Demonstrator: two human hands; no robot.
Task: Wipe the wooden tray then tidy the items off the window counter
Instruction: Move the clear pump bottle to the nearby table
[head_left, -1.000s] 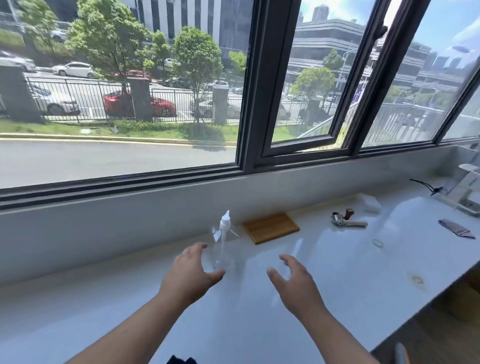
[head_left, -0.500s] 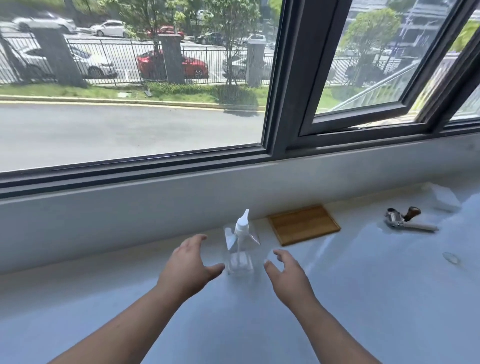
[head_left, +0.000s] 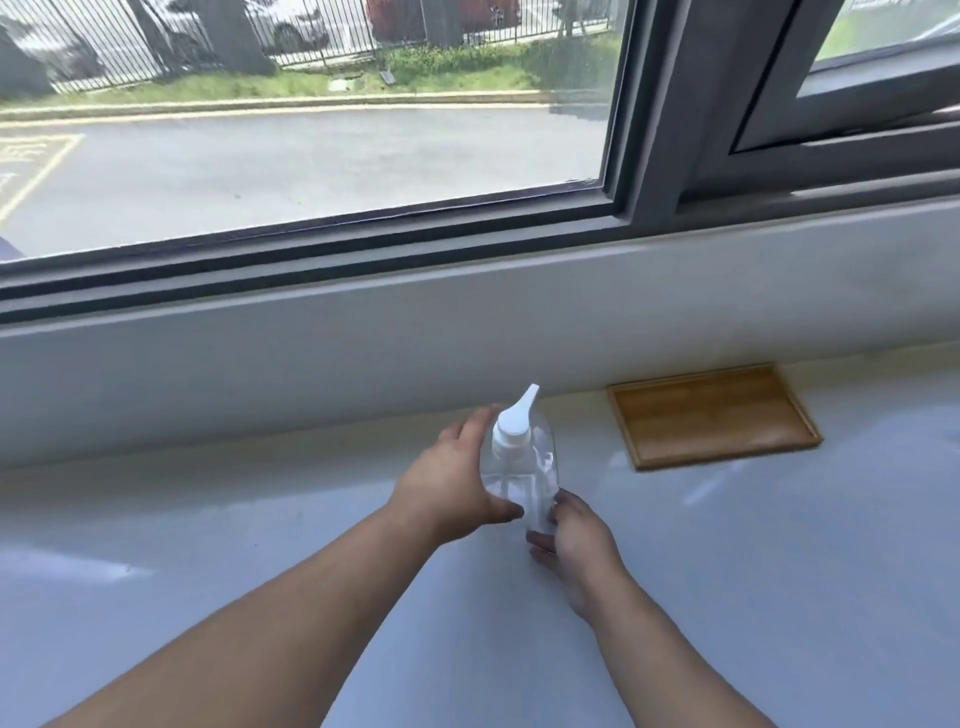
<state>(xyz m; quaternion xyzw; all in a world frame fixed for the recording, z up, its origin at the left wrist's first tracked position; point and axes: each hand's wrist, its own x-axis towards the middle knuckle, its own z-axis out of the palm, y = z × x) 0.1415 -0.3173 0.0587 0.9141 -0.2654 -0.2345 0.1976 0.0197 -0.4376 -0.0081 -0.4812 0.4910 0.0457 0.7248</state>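
Both hands close on a clear bottle (head_left: 519, 475) on the tabletop (head_left: 779, 571), left hand (head_left: 449, 483) cupping its side, right hand (head_left: 574, 538) pinching its base; a firm, upright lift should precede spraying the tray (head_left: 711, 415) just beside.

No text can be read; the yellow road markings (head_left: 21, 161) outside the window are cut off and illegible

Both hands (head_left: 519, 499) now around bottle (head_left: 519, 473) (upright)
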